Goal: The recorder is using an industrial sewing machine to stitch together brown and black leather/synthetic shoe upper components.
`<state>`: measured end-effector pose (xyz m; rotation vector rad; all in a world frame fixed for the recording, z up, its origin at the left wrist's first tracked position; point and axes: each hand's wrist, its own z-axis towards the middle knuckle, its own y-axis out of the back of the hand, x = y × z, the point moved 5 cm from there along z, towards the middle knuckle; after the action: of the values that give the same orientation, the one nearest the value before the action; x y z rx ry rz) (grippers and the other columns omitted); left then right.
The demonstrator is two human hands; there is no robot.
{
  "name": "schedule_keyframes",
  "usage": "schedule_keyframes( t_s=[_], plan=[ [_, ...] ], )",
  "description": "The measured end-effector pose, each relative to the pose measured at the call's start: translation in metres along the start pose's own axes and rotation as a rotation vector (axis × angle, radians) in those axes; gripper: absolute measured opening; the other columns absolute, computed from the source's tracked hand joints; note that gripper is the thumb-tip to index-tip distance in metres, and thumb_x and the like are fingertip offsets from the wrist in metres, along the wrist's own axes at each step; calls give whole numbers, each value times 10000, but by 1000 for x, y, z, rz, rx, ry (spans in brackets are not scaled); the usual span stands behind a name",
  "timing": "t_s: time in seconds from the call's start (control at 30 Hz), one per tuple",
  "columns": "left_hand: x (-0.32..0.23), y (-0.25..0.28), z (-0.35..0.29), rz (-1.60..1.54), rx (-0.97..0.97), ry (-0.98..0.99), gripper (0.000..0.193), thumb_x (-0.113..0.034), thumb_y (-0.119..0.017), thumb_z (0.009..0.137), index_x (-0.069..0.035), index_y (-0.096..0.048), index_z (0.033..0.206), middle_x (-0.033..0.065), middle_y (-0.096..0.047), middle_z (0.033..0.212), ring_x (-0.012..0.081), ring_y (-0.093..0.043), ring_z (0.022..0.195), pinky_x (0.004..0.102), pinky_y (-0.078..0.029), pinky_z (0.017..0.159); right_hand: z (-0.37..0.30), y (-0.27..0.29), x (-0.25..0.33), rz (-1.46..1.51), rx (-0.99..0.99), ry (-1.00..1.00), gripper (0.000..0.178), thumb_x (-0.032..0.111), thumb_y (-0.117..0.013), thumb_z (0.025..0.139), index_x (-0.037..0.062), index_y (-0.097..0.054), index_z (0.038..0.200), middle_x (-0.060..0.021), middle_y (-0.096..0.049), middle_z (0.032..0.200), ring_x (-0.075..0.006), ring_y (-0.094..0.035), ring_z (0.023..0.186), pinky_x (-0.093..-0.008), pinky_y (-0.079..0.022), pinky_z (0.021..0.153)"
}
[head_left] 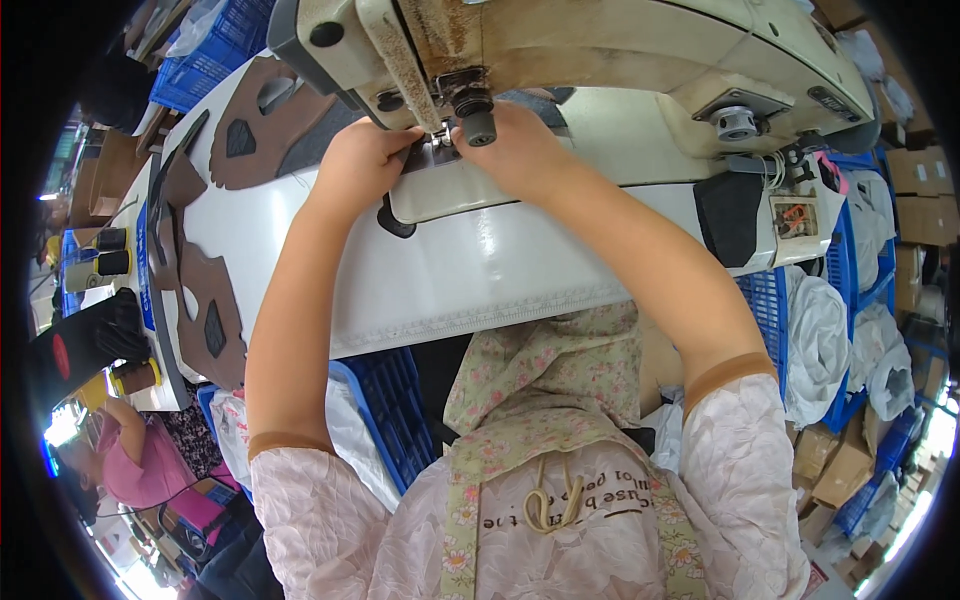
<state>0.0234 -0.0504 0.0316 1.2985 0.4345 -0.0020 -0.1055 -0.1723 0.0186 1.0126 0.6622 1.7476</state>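
A cream sewing machine (600, 60) with worn, stained paint stands over the work. My left hand (362, 165) is closed just left of the needle and presser foot (440, 138), its thumb stretched toward them. Close on the right side of the foot is my right hand (510, 150), fingers bent in and partly hidden behind a dark knob (476, 122). Both hands grip a dark grey piece of material (322, 138), which shows behind each of them; its part under the foot is mostly covered. Beside it at the left lies a brown leather piece (232, 165) with a dark patch.
More brown cut pieces (208, 300) hang over the white table's (400, 300) left end. Thread spools (112, 262) stand beyond. A black piece (728, 218) lies right of the machine bed. Blue crates (395, 410) sit below the table edge. A person in pink (155, 465) is at lower left.
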Motion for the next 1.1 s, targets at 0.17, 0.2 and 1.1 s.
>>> schedule_keyframes(
  t_s=[0.17,0.2,1.1],
  plan=[
    [-9,5,2,-7,1,-5,331,-39,-624,752,-132,-756,1041,193,-662,818,358,-644,807,421,-512,729,-2,2,-1,47,-70,-28,204,210,-592,904,14,-608,960,-192,-643,898,-388,-612,861,-483,-490,775],
    [-10,5,3,-7,-2,-13,331,-39,-624,752,-132,-756,1041,193,-662,818,358,-644,807,421,-512,729,-3,4,4,-82,-156,46,109,155,-628,784,47,-630,804,-111,-628,859,-305,-609,871,-420,-523,752],
    [-7,4,-1,-35,-36,-19,229,-26,-597,701,-65,-723,888,193,-642,833,385,-627,819,442,-512,718,-3,5,3,-87,-29,-6,203,187,-649,809,55,-644,964,-148,-653,905,-356,-615,891,-457,-510,786]
  ],
)
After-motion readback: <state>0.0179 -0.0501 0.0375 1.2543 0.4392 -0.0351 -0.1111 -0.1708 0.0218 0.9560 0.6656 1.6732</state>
